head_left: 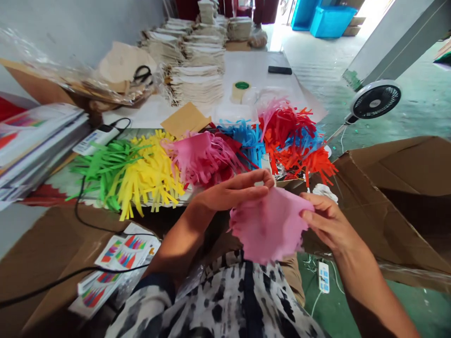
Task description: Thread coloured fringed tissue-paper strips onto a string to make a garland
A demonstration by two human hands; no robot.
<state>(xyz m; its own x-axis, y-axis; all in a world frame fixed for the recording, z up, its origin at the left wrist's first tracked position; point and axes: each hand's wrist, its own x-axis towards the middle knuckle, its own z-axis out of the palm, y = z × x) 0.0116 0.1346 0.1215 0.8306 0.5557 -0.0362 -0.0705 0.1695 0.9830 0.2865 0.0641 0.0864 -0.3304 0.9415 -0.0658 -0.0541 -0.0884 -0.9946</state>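
Note:
A pink fringed sheet of tissue paper [273, 227] hangs between my hands over my lap. My left hand [246, 188] pinches its upper left corner between thumb and fingers. At the upper right corner, my right hand [322, 216] is closed on the same sheet. Along the table edge beyond lie fringed bunches: green [109, 164], yellow [151, 176], pink [200, 157], blue [246, 138], red [285, 122] and orange-red [317, 162]. The fringe of the held sheet is partly blurred at its lower edge.
Stacks of pale bags [195, 84] fill the table's far left. Tape [241, 91], a black phone [280, 70] and scissors [143, 74] lie there too. Cardboard boxes [416, 211] stand at the right, with a fan [376, 100] behind. Printed sheets [116, 267] lie low at left.

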